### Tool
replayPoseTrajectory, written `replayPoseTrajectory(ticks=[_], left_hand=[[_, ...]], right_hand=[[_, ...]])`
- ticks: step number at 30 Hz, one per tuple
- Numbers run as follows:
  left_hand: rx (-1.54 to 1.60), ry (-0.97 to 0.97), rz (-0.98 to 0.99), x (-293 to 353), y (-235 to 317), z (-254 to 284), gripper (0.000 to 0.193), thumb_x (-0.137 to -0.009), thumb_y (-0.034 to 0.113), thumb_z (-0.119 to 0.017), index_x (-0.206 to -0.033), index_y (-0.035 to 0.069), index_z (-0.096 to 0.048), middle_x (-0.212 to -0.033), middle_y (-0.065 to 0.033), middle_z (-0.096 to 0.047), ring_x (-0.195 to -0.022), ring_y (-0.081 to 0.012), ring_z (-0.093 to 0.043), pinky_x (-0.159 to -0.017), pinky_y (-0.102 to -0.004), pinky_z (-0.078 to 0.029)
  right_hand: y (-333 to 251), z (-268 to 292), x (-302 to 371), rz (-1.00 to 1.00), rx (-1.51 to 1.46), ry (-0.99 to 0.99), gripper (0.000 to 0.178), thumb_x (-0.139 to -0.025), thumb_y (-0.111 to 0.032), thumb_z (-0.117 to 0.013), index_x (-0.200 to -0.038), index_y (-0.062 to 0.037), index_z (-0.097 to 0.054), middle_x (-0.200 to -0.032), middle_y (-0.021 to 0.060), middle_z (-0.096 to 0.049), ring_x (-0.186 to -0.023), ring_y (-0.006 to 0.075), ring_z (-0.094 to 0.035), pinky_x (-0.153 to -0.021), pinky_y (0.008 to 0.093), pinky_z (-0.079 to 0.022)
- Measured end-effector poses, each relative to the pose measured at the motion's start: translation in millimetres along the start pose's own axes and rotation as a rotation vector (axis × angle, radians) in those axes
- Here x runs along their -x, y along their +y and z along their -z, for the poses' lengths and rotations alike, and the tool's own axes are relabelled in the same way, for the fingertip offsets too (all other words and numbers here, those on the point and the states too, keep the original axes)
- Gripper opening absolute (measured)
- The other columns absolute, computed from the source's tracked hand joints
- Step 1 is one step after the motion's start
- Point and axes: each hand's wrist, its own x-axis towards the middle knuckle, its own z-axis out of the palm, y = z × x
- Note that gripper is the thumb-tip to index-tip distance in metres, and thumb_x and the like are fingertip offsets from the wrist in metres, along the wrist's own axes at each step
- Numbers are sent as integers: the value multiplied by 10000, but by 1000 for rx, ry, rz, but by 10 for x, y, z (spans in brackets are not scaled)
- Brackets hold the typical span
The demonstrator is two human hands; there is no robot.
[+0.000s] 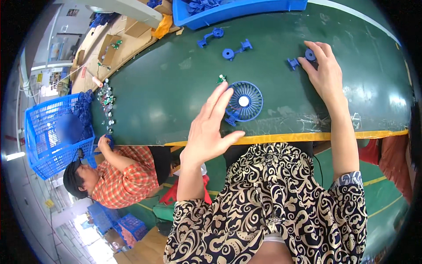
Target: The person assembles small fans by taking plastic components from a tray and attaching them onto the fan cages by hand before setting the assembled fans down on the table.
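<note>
My left hand is open, fingers stretched out, at the left edge of a round blue fan grille with a white centre. A small blue plastic piece shows at the grille's lower left, and a small green circuit board lies just beyond my fingertips. Farther right, my right hand has its thumb and fingers closed round a blue plastic bracket with a round disc at one end. The fingers partly cover it. Two similar blue brackets, one nearer and one farther, lie on the table.
A blue tray of blue parts stands at the green table's far edge. Loose small boards lie at the left. Beyond them are a blue basket and a person in a checked shirt. Yellow tape lines the near edge.
</note>
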Motion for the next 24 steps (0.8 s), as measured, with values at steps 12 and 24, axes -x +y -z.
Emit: replayPoseTrajectory(ticks=[12,24], left_hand=[[-316,222,197,55,-258,-104,313,-868,129,-767,-1164,66,-690,-846,-87,-688,-821,-315,-659,-727,-445,-526],[308,189,414,107,-254,-210,122,-907,127,-752,-995,45,-771,-702,-80,-691,-609,-167,-644,-595,-319,-494]], right_hand=[[20,-4,22,46,103,-16,302,-958,-236,-731,-1233,-111,-726,-1197,124,-635,-1006,332,-678,-852,413,-557],[-76,79,20,20,-10,-48,300,-917,-181,-780,-1199,-87,-744,-1043,103,-617,-789,242,-634,-743,366,-535]])
